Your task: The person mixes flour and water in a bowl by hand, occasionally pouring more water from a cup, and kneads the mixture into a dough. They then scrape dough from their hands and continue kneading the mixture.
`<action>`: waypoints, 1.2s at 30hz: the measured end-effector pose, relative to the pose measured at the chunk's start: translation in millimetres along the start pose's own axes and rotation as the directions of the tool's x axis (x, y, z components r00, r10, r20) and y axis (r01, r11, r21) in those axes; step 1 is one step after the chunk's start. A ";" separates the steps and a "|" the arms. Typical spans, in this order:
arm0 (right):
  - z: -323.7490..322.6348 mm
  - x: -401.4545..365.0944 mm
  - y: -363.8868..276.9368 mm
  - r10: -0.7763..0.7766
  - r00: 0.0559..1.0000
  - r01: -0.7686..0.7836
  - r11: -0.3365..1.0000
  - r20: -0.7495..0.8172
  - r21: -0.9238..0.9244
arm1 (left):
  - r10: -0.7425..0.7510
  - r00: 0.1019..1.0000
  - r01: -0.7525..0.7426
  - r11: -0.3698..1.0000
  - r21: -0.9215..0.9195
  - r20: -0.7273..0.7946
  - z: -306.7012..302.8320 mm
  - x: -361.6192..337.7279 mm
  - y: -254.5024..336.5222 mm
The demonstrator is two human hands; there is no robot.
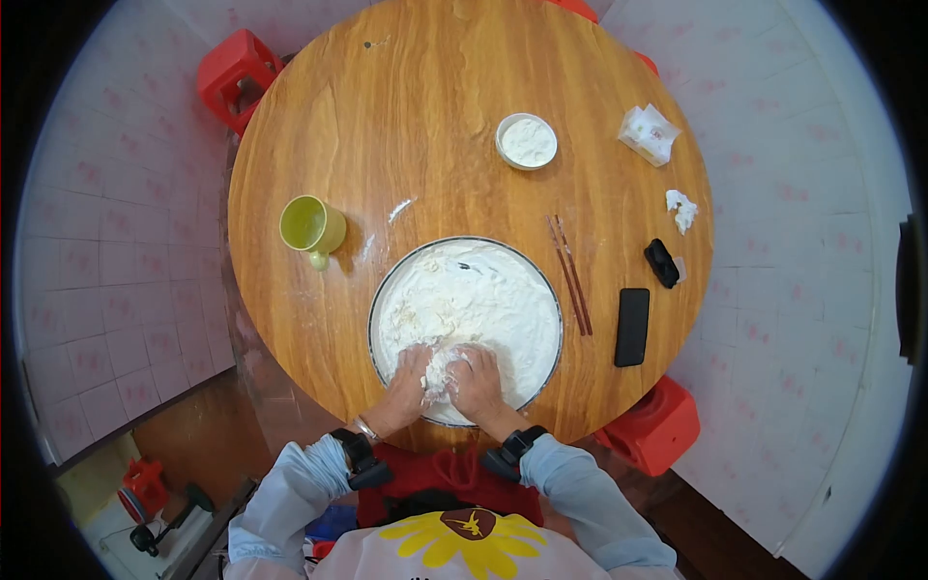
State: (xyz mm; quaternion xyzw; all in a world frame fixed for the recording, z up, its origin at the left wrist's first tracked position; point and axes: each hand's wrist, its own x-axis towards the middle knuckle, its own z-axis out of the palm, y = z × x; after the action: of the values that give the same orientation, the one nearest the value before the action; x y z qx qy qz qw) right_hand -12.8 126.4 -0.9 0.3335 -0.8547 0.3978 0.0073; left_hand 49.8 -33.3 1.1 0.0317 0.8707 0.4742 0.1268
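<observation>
A wide round dish with a dark rim (553, 293) holds white flour (512, 290) and clumpy dough (442, 375). Both my hands are in its near part, side by side. My left hand (410, 379) has its fingers curled against the left of the dough clump. On the clump's right side, my right hand (474, 379) presses with bent fingers. Flour coats the fingers of both hands, and the fingertips are partly buried in the dough.
Around the dish on the round wooden table (319, 319) are a green mug (311, 224), a flour bowl (527, 142), brown chopsticks (570, 275), a black phone (632, 327), a small black case (661, 263), crumpled tissue (681, 210) and a tissue pack (649, 134). Red stools (657, 425) stand around it.
</observation>
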 end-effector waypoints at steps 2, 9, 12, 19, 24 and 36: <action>10.1 7.6 12.6 -0.017 1.000 0.016 0.999 0.000 -0.044 | -0.028 0.995 0.036 0.996 0.080 -0.091 1.8 12.7 -6.5; 19.9 57.0 39.5 0.128 0.991 -0.127 0.991 -0.028 0.036 | -0.107 0.968 0.148 0.974 0.173 -0.228 -5.6 61.3 -8.9; 17.3 65.2 37.8 0.196 0.980 -0.196 0.981 -0.020 0.002 | -0.281 0.945 0.306 0.941 0.145 -0.168 -15.0 70.1 3.5; 24.9 57.2 73.4 0.450 0.887 -0.463 0.862 0.108 0.208 | -0.114 0.979 0.112 0.994 -0.020 -0.170 -14.3 64.2 -36.2; -9.8 72.8 59.6 0.483 0.824 -0.559 0.778 0.296 0.286 | -0.393 0.912 0.346 0.581 -0.736 0.118 -38.0 44.2 -14.0; -22.1 24.2 -14.4 0.186 0.977 -0.179 0.981 0.103 -0.079 | -0.135 0.982 0.104 0.969 -0.226 -0.130 5.1 -6.7 15.5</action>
State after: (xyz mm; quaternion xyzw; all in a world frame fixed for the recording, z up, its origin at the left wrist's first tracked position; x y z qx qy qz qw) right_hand -28.9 121.2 30.6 0.2745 -0.8942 0.3478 -0.0648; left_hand 56.6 -21.8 12.7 -0.0695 0.8205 0.5595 0.0945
